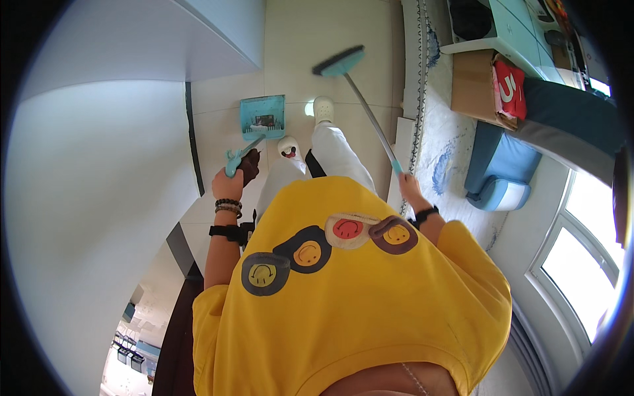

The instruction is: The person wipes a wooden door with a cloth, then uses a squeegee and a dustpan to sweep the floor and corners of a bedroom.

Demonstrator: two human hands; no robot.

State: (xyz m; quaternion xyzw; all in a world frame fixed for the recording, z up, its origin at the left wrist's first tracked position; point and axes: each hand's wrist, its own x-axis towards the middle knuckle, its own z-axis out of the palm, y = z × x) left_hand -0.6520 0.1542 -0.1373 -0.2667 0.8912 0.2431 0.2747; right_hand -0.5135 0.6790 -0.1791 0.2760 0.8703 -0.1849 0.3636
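Note:
My left hand (228,184) is closed around the handle of a light-blue long-handled dustpan (244,119), with a dark brown cloth-like item (249,167) against the handle. Inside the pan lie a dark flat piece and some pale debris. The pan is over the tiled floor, left of my feet. My right hand (410,189) grips the grey pole of a broom (346,62) near its light-blue end. The broom's teal head with dark bristles points away from me, ahead and to the right of my right shoe (323,110).
A white wall (99,148) stands close on the left. Along the right runs a patterned rug (448,148) with a dark stitched edge. Beyond it are a cardboard box (470,89) holding a red bag (510,89), a blue sofa (500,158) and a window (579,267).

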